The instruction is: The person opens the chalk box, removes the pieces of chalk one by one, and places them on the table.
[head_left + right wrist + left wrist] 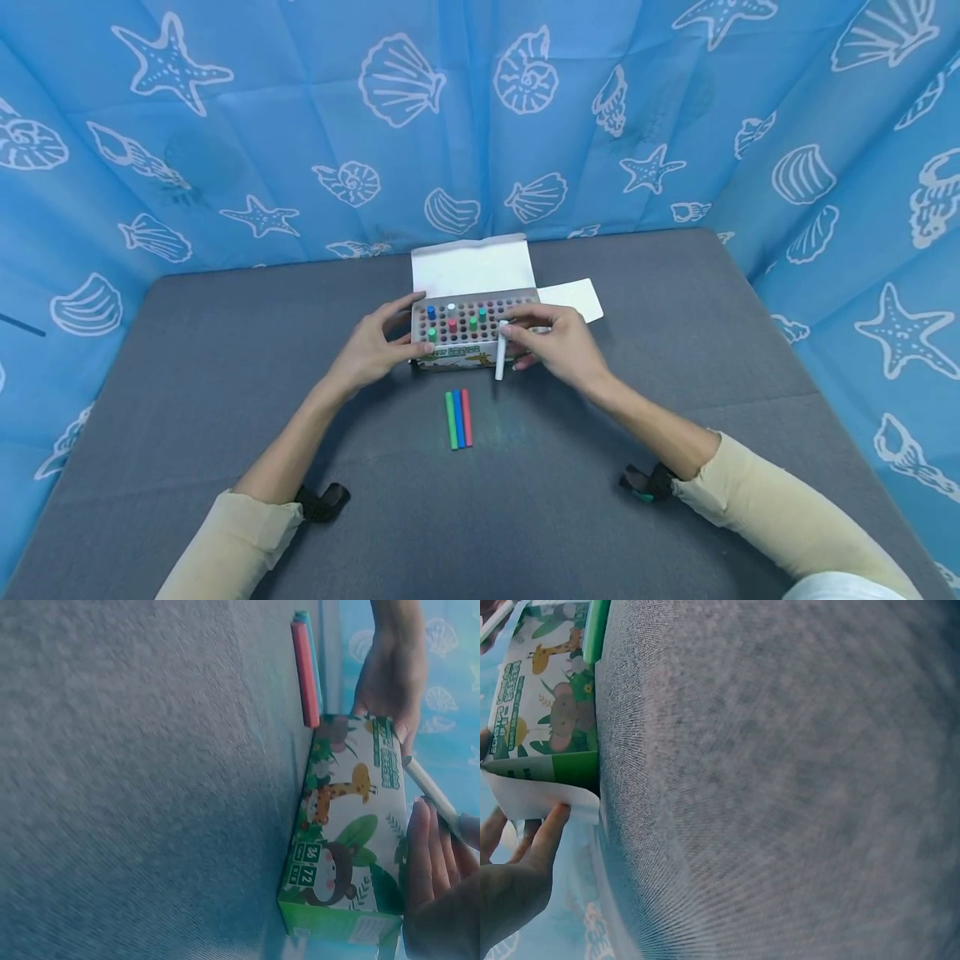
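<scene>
An open box (457,362) with cartoon animals on its front holds a tray of round holes, where several coloured chalk sticks stand. My left hand (371,350) grips the box's left end, thumb at the front corner and fingers toward the back; the left wrist view shows its fingertips against a white end flap (544,799). Between thumb and fingers my right hand (558,343) pinches a white chalk stick (500,354) by its upper end, tilted in front of the tray's right part. Its other fingers lie by the box's right front in the right wrist view.
Green (451,421), blue (459,419) and red (467,418) chalk sticks lie side by side on the grey cloth-covered table (480,517), in front of the box. The raised white lid (472,265) stands behind, and another white flap (573,297) sticks out right. A blue shell-patterned curtain (465,125) surrounds the table.
</scene>
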`<state>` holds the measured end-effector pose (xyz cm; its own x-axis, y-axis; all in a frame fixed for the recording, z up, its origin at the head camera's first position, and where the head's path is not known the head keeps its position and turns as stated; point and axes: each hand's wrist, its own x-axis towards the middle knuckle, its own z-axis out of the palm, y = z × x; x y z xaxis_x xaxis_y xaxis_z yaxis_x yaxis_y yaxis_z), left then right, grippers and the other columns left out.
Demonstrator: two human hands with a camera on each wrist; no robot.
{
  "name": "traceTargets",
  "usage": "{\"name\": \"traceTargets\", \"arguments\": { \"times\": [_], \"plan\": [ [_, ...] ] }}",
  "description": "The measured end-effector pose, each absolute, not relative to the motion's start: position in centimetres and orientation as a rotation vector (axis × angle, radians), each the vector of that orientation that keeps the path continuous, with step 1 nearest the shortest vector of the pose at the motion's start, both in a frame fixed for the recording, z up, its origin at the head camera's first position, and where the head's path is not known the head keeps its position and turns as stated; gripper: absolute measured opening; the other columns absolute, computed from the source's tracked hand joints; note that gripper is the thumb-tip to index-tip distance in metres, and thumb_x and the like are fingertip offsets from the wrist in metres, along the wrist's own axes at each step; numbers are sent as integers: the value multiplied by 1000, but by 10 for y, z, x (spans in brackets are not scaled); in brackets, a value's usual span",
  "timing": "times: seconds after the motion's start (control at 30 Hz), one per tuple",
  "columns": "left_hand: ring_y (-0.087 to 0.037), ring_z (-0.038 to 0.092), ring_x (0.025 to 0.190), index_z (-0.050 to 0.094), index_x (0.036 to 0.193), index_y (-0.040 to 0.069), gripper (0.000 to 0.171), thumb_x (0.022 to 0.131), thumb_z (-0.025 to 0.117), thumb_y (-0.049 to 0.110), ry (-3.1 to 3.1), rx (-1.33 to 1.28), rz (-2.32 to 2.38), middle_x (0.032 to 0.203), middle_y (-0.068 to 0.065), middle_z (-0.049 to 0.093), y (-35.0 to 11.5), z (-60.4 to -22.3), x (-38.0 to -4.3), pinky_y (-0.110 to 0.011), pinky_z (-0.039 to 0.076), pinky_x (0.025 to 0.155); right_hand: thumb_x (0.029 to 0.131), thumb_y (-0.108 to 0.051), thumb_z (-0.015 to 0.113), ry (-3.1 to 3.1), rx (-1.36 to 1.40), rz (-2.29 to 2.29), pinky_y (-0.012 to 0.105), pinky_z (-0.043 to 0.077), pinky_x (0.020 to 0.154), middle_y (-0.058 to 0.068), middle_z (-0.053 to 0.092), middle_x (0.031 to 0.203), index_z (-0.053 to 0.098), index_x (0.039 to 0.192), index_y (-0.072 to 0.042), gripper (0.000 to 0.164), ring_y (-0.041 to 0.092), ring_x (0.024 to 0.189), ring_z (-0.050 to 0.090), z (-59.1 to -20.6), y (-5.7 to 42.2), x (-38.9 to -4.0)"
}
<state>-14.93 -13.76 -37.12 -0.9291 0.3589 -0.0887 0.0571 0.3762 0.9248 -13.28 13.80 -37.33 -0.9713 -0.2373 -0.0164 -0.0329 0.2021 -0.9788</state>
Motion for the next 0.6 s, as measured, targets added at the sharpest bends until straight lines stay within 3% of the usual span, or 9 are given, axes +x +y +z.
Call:
{"name": "traceTargets", "arguments": {
  "times": [0.23, 0.43, 0.6],
  "plan": [
    [-43, 28, 144, 36, 154, 9, 78, 88, 76, 5, 2368, 358, 1574, 156, -23, 26, -140, -385, -156, -49, 39, 113, 94, -11, 70, 2267, -240, -1819, 41, 64, 64, 15, 73, 94, 70, 118, 0, 27, 29, 76, 72, -378, 137, -127],
    [-39, 28, 145, 37, 155, 19, 80, 87, 79, 13, 2381, 364, 1580, 158, -17, 27, -146, -407, -166, -47, 40, 113, 94, -9, 70, 2238, -246, -1791, 43, 64, 63, 13, 74, 92, 70, 117, 0, 24, 33, 76, 72, -386, 133, -122],
    [-36, 29, 145, 39, 154, 23, 79, 86, 80, 16, 2369, 377, 1603, 158, -15, 27, -148, -409, -166, -46, 40, 113, 94, -9, 70, 2207, -238, -1758, 45, 64, 62, 12, 73, 87, 71, 117, -1, 25, 28, 72, 72, -394, 130, -119]
  ]
}}
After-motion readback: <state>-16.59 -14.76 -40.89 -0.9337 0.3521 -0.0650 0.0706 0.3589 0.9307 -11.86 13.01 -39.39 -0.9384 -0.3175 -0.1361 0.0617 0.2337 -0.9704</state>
